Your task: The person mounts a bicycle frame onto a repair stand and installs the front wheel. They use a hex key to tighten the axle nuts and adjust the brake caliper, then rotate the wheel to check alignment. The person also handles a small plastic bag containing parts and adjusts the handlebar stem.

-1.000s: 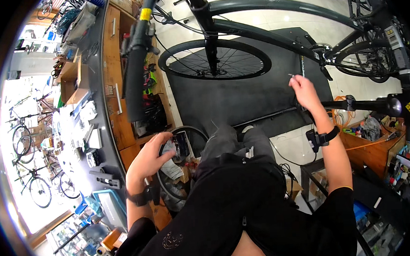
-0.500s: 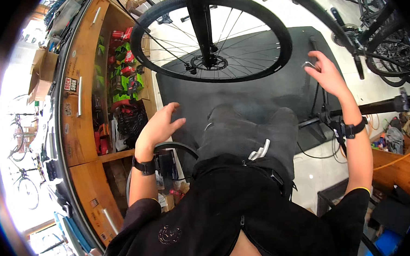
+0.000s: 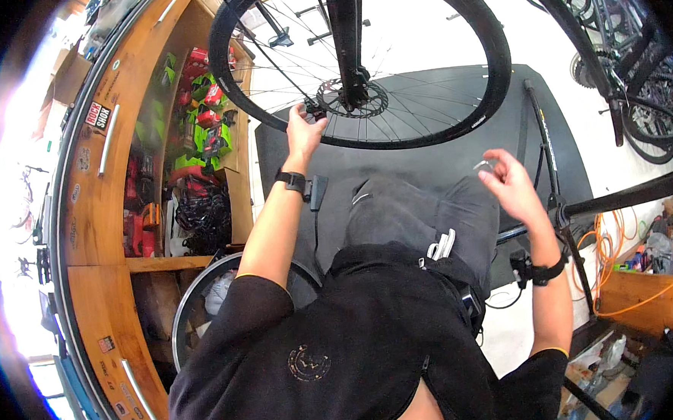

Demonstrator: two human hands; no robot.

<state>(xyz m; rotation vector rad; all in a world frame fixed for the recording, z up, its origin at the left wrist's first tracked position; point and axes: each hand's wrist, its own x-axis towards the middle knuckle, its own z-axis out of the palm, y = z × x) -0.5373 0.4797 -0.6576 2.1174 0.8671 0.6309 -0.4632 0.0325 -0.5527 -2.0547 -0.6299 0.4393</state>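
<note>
A bicycle's front wheel point(image 3: 496, 57) hangs ahead of me, with a black fork point(image 3: 345, 35) and a silver disc rotor point(image 3: 372, 100) at its hub. My left hand point(image 3: 303, 138) reaches up to the black brake caliper point(image 3: 314, 110) at the rotor's left edge. Its thumb and fingers close about the caliper, where a thin black brake hose point(image 3: 268, 60) runs in. Above my right thigh, my right hand point(image 3: 512, 183) pinches a small, bent silver tool point(image 3: 483, 165), perhaps a hex key. That hand is apart from the wheel.
A wooden cabinet point(image 3: 86, 215) with packaged parts stands at left, a second wheel rim point(image 3: 178, 317) below it. Under the bicycle lies a dark mat point(image 3: 424, 133). Black stand legs point(image 3: 547, 138) rise at right, near an orange hose point(image 3: 605, 260) and several bicycles point(image 3: 647, 102).
My left hand has moved up and right from open air to the brake caliper. My right hand has come down and inward with the small silver tool. The wheel looks nearer and larger.
</note>
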